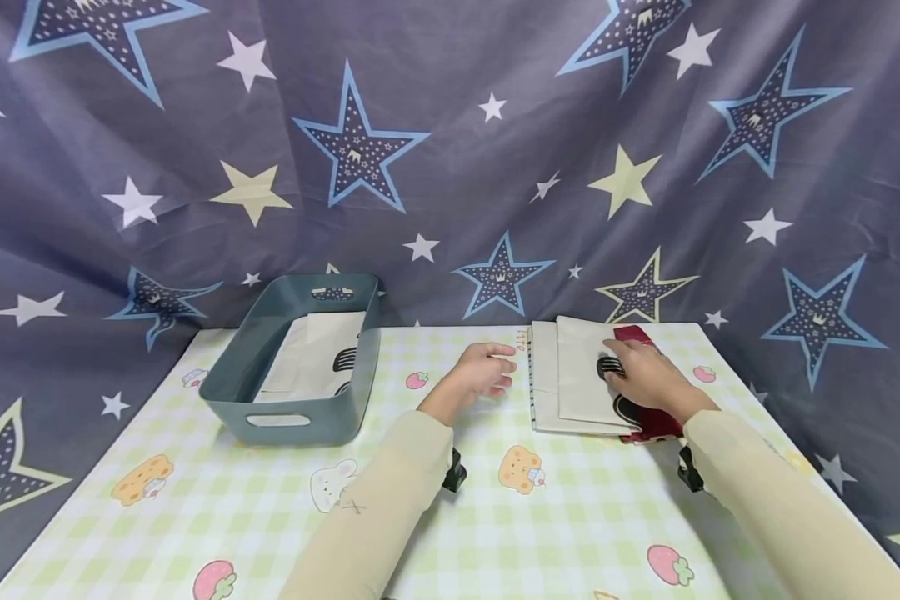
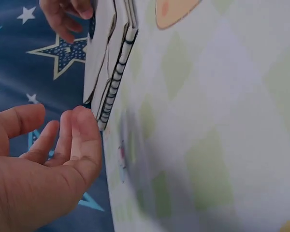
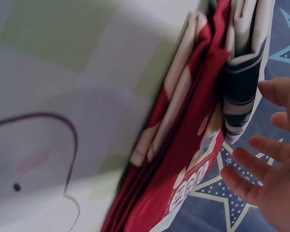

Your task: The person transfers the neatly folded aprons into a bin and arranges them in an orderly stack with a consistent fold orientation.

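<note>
Two pale sleeves (image 1: 378, 508) came in from the near edge of the desk (image 1: 570, 533), a black device (image 1: 455, 471) at each wrist.

Right hand (image 1: 648, 375): over the right part of a stack near the desk's far right corner. Fingers spread and slightly bent, nothing gripped; whether the fingertips touched the cloth could not be told.

Stack: an upper cream cloth (image 1: 579, 367) with black print, folded, lay on a lower cream cloth (image 1: 545, 392) whose left edge carried black stripes. A folded red cloth (image 1: 654, 423) lay beneath and stuck out at the right; the right wrist view showed its several layers and pale lettering.

Left hand (image 1: 480, 371): just off the stack's left side, above the desk. Fingers apart and loosely bent, palm empty, no contact with the stack.

Near the desk's far left corner stood a blue-grey bin (image 1: 330, 427), handle slots in its end walls. Inside lay folded cream fabric (image 1: 307, 358), also with black print. Behind the far edge hung a dark star-patterned curtain (image 1: 450, 167).
</note>
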`<state>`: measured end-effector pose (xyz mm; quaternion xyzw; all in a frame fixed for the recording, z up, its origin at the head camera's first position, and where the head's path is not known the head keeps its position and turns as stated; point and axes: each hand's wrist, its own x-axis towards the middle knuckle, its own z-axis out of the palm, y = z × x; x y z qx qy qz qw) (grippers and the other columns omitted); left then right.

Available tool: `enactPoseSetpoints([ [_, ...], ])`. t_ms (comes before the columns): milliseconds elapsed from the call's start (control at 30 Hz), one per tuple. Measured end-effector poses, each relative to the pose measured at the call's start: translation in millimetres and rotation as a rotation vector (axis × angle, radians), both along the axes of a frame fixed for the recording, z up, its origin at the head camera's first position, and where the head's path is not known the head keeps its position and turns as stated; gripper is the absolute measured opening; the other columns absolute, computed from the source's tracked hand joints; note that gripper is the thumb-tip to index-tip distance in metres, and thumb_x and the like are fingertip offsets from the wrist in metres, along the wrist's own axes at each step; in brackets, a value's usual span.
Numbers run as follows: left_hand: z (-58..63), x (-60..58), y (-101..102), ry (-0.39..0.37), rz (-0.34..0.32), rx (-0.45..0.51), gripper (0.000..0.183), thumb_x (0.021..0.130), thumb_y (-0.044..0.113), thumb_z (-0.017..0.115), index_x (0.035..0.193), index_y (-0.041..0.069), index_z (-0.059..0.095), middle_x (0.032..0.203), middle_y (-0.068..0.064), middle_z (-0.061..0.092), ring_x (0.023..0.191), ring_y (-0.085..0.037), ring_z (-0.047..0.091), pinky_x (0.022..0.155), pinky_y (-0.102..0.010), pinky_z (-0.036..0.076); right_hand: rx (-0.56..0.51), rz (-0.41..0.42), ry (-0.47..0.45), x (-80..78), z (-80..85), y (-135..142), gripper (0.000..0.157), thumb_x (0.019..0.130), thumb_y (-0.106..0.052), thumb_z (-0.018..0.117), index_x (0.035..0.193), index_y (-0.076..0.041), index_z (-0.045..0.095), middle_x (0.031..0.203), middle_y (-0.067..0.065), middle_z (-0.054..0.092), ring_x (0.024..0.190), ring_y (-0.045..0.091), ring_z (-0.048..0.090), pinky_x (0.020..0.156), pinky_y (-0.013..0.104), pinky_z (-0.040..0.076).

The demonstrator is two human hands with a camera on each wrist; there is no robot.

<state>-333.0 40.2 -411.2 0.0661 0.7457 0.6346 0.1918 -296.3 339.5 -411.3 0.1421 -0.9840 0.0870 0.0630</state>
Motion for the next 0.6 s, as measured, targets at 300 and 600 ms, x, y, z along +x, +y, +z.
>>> enactPoseSetpoints([
  [300,-11.8,-8.5,11,-0.016,0.047,-0.006,0.04,0.099,0.004,0.059,0.139,0.001,0.06,0.116,-0.015,0.065,0.097,-0.031,0.065,0.091,-0.046,0.057,-0.136,-0.011,-0.096,-6.7,-1.9,11,0.064,0.095,-0.016,0.068,0.145,0.015,0.042,0.121,0.035,0.062,0.08,0.031,0.07,0.092,0.055,0.051],
  [600,-15.9,-7.4,25,-0.149,0.064,0.09,0.045,0.098,0.003,0.056,0.142,0.0,0.055,0.123,-0.022,0.061,0.091,-0.026,0.062,0.09,-0.042,0.058,-0.426,-0.09,-0.322,-12.0,-0.9,12,0.068,0.095,-0.007,0.065,0.148,0.018,0.031,0.092,0.023,0.065,0.049,0.02,0.055,0.05,0.033,0.048],
])
